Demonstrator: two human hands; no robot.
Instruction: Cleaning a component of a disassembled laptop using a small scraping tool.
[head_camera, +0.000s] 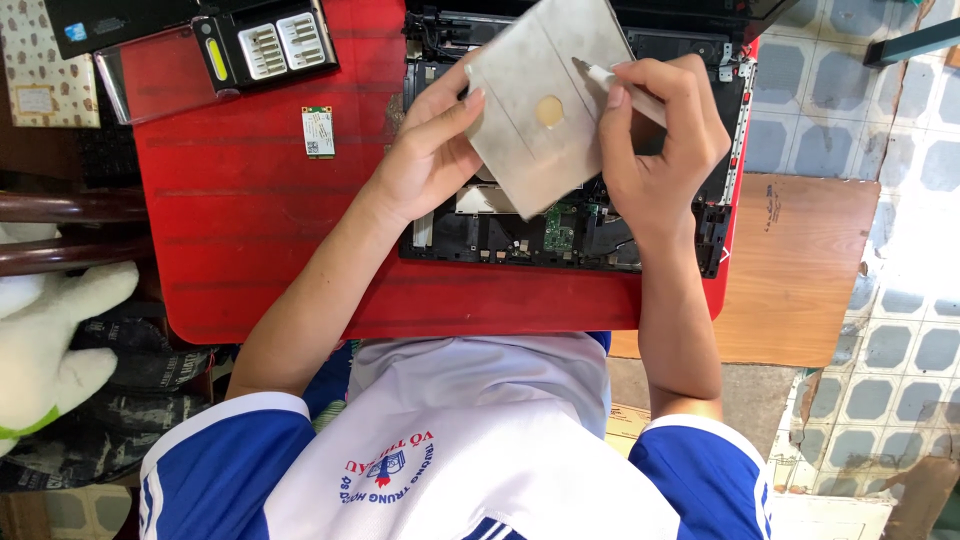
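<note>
My left hand (430, 150) holds a flat silver metal drive-like plate (545, 100) tilted above an opened black laptop chassis (480, 235). A round gold-coloured spot marks the plate's middle. My right hand (665, 140) grips a thin silver screwdriver (615, 80), its tip touching the plate's upper right area. The laptop lies on a red table (250, 220), with a green circuit board showing under the plate.
A small wireless card (318, 132) lies on the red table left of the laptop. A screwdriver bit case (270, 45) with a clear lid sits at the table's far left corner. A wooden board (800, 270) is on the tiled floor to the right; a white plush toy (45, 340) is at left.
</note>
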